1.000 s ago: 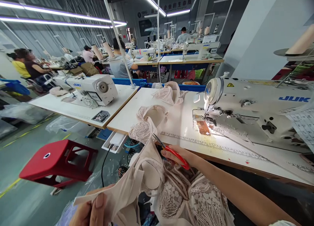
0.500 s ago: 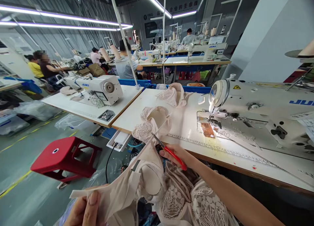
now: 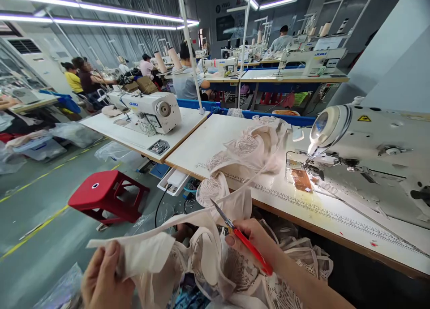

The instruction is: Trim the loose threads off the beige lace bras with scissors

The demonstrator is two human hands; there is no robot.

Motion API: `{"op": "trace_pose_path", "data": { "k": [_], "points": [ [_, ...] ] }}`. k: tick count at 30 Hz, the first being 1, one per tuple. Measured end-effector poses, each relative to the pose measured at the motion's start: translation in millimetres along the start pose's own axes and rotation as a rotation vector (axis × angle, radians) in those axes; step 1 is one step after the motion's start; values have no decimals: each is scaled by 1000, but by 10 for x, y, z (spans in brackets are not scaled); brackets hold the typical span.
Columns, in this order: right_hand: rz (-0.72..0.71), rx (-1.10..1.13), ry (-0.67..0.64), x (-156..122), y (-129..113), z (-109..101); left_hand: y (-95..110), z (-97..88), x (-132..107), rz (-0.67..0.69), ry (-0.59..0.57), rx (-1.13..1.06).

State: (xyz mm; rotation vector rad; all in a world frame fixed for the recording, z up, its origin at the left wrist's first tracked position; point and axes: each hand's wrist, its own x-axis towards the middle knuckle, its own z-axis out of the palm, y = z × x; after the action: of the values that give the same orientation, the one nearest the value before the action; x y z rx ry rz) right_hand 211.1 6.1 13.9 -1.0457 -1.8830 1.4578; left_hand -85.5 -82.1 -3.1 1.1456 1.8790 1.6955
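My left hand [image 3: 105, 277] is closed at the lower left, pinching the end of a beige bra's band [image 3: 144, 253] between thumb and fingers. The band runs stretched to the right. My right hand [image 3: 258, 242] is wrapped around red-handled scissors [image 3: 250, 248], whose dark blades point up and left beside the fabric. Whether the blades touch the cloth I cannot tell. Below both hands hang several beige lace bras [image 3: 238, 266], partly hidden by the right hand and forearm. More linked bras [image 3: 255, 143] lie bunched on the white table, one cup [image 3: 211, 190] drooping over its front edge.
A lit sewing machine [image 3: 363, 156] stands on the white table [image 3: 191, 143] at right. Another sewing machine [image 3: 148, 109] is on the adjoining table to the left. A red stool [image 3: 107, 195] stands on the floor. Co-workers sit at machines farther back.
The view has swung left. The bras on the table have shifted together, and fabric now drapes over the front edge. The scissors have dropped lower; my left hand still pinches the band.
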Motion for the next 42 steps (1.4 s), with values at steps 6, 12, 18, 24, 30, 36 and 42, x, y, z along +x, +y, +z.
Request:
{"op": "trace_pose_path", "data": {
  "k": [6, 12, 18, 24, 30, 36, 42],
  "points": [
    [76, 33, 107, 53, 262, 229, 69, 311, -91, -410, 53, -414],
    [-332, -31, -28, 444, 234, 331, 151, 182, -164, -355, -125, -393],
    [-467, -81, -330, 1114, 297, 552, 239, 74, -68, -291, -258, -352],
    [-352, -190, -477, 1179, 366, 471, 175, 62, 46, -378, -213, -343],
    [-187, -136, -519, 931, 425, 390, 7, 150, 158, -330, -266, -298],
    [-106, -161, -356, 853, 526, 522, -25, 236, 146, -243, -310, -267],
    [-102, -179, -245, 738, 517, 595, 18, 304, 144, -200, -314, -236]
  ]
}}
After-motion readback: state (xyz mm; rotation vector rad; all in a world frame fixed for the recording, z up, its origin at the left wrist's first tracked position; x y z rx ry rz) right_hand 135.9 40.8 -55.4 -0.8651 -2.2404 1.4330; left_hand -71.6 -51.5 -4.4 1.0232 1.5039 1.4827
